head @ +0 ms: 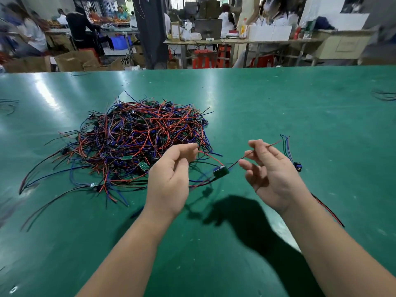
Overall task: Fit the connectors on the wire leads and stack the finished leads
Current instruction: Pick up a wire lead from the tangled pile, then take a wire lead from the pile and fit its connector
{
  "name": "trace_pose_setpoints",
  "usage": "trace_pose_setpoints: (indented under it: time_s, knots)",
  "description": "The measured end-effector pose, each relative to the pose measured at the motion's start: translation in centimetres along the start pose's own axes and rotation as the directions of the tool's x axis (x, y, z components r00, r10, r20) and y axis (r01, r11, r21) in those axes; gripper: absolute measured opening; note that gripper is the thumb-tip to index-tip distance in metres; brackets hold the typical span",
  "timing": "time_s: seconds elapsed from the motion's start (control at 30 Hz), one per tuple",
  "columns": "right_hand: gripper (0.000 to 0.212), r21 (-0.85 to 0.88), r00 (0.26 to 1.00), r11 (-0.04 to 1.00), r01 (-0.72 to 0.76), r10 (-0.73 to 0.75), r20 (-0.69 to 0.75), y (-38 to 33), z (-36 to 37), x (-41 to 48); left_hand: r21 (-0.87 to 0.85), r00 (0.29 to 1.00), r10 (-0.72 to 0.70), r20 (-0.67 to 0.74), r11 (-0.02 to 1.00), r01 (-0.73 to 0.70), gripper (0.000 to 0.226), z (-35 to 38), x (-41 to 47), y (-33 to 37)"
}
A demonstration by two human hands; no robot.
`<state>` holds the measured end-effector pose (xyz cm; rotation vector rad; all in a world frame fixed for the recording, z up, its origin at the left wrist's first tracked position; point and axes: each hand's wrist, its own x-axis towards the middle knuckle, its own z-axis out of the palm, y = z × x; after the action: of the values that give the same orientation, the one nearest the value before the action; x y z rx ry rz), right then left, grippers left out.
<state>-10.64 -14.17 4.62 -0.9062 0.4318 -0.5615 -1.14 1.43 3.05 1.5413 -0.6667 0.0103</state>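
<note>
A big tangled heap of red, blue and black wire leads (141, 138) with small green boards lies on the green table (278, 108). Both hands are raised above the table, palms toward me. My left hand (171, 179) pinches a red wire at its fingertips. My right hand (270, 174) pinches the other red wire of the same lead between thumb and forefinger. A small green board (221, 172) hangs on the wires between the two hands. One lead with a blue connector (297, 166) lies just right of my right hand.
Loose red and black wires (327, 209) trail on the table under my right wrist. More stray wires (383, 96) lie at the far right and far left edges. Beyond the table stand workbenches, cardboard boxes, red stools and several people.
</note>
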Motion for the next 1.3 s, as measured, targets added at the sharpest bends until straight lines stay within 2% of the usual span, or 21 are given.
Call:
trace_pose_setpoints:
  time_s: [0.1, 0.23, 0.27, 0.3, 0.37, 0.43, 0.5, 0.53, 0.63, 0.73, 0.8, 0.87, 0.93, 0.97, 1.07, 1.13, 1.2, 1.23, 1.3]
  knots:
    - [0.012, 0.164, 0.999, 0.986, -0.042, 0.046, -0.017, -0.7, -0.3, 0.2, 0.01, 0.991, -0.08, 0.107, 0.997, 0.079, 0.044, 0.1, 0.0, -0.2]
    - [0.013, 0.244, 0.996, 0.966, -0.087, 0.083, 0.028, -0.8, -0.4, 0.1, 0.065, 0.941, -0.102, 0.322, 0.994, 0.086, 0.013, 0.5, -0.8, 0.1]
    - [0.014, 0.239, 0.995, 0.967, -0.093, 0.086, 0.041, -0.6, -0.4, 0.1, 0.055, 0.926, -0.095, 0.364, 0.995, 0.08, 0.014, 0.9, -1.1, 0.2]
    - [0.014, 0.232, 0.995, 0.968, -0.096, 0.086, 0.054, -0.5, -0.3, 0.0, 0.024, 0.913, -0.099, 0.396, 0.995, 0.097, 0.022, 1.3, -1.4, 0.2]
    - [0.016, 0.215, 0.993, 0.972, -0.096, 0.08, 0.084, -0.2, -0.1, -0.1, -0.061, 0.883, -0.188, 0.43, 0.97, 0.236, 0.039, 1.9, -1.8, 0.4]
    - [0.016, 0.183, 0.993, 0.98, -0.079, 0.061, 0.101, -0.2, 0.1, -0.1, -0.16, 0.827, -0.28, 0.487, 0.903, 0.399, 0.055, 1.9, -1.7, 0.4]
    - [0.018, 0.121, 0.994, 0.991, -0.053, 0.04, 0.105, -0.3, 0.2, -0.2, -0.218, 0.777, -0.323, 0.54, 0.838, 0.5, 0.061, 1.7, -1.7, 0.4]
    - [0.018, 0.079, 0.995, 0.996, -0.033, 0.025, 0.098, -0.2, 0.2, -0.2, -0.248, 0.765, -0.334, 0.551, 0.809, 0.532, 0.059, 1.6, -1.7, 0.3]
    - [0.016, -0.112, 1.0, 0.994, -0.004, 0.005, 0.007, 0.1, -0.1, 0.2, -0.354, 0.771, -0.352, 0.531, 0.734, 0.579, 0.029, 1.7, -1.5, 0.4]
    - [0.028, -0.322, 0.989, 0.935, -0.146, 0.136, -0.055, 0.3, -0.4, 0.2, -0.328, 0.839, -0.333, 0.431, 0.808, 0.489, 0.02, 1.9, -1.4, 0.3]
    - [0.026, -0.451, 0.95, 0.86, -0.24, 0.304, 0.075, 0.3, -0.4, -0.3, -0.224, 0.894, -0.269, 0.358, 0.905, 0.362, 0.011, 1.9, -1.4, 0.0]
    - [0.019, -0.438, 0.883, 0.858, -0.27, 0.402, 0.243, 0.7, -0.3, -0.7, -0.033, 0.936, -0.191, 0.297, 0.977, 0.21, 0.008, 1.7, -1.4, -0.4]
    - [0.025, -0.393, 0.874, 0.888, -0.238, 0.372, 0.313, 1.2, -0.2, -0.7, 0.149, 0.961, -0.118, 0.252, 0.985, 0.082, 0.019, 1.3, -1.2, -0.9]
    - [0.023, -0.413, 0.891, 0.891, -0.19, 0.333, 0.309, 1.5, -0.1, -0.7, 0.173, 0.964, -0.106, 0.246, 0.983, 0.064, 0.026, 1.1, -1.1, -1.1]
    - [0.004, -0.484, 0.946, 0.873, -0.062, 0.207, 0.25, 1.8, 0.1, -0.6, 0.095, 0.934, -0.182, 0.308, 0.982, 0.16, 0.042, 1.1, -1.4, -1.1]
    - [0.013, -0.42, 0.961, 0.906, -0.057, 0.163, 0.222, 1.5, -0.2, -0.3, 0.054, 0.881, -0.254, 0.401, 0.966, 0.253, 0.047, 1.4, -1.8, -1.1]
    - [0.016, -0.301, 0.974, 0.951, -0.069, 0.13, 0.187, 0.7, -0.6, 0.0, 0.113, 0.832, -0.284, 0.477, 0.958, 0.263, 0.049, 1.5, -2.1, -1.0]
    - [0.015, -0.249, 0.978, 0.966, -0.07, 0.116, 0.174, 0.2, -0.9, 0.2, 0.17, 0.827, -0.285, 0.484, 0.958, 0.231, 0.049, 1.5, -2.1, -1.0]
    - [0.014, -0.173, 0.983, 0.982, -0.074, 0.101, 0.153, -0.5, -1.2, 0.5, 0.309, 0.87, -0.259, 0.419, 0.942, 0.132, 0.055, 1.2, -2.0, -0.8]
